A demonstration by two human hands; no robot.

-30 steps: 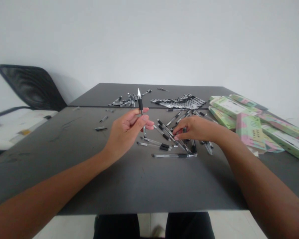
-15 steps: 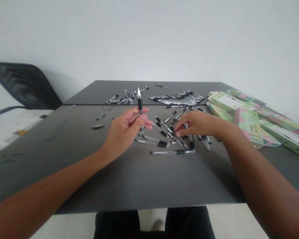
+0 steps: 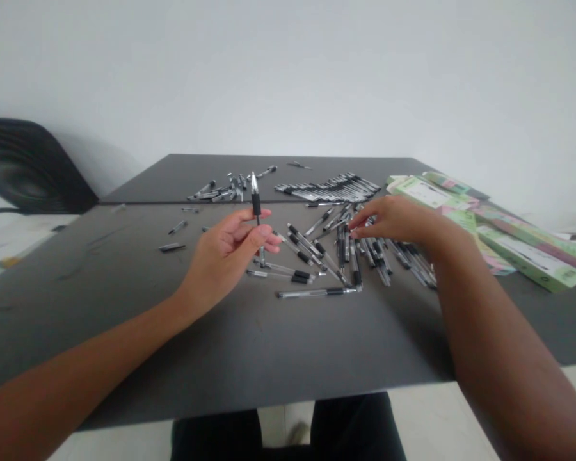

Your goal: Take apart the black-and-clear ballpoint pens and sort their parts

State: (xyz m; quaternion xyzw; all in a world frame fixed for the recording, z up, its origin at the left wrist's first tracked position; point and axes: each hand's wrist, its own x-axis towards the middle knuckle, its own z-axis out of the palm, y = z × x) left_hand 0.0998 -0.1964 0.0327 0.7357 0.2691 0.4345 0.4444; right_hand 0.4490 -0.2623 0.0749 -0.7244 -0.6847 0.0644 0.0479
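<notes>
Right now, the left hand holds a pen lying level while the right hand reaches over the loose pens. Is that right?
Not quite: the head view shows the left hand holding the pen upright, not level. The right hand does reach over the loose pens.

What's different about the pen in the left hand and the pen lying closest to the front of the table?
The held pen stands upright with its silver tip up, while the front pen lies flat on the dark table. The held pen is pinched in the left hand, but the front pen touches no hand. Both have a black grip.
</notes>
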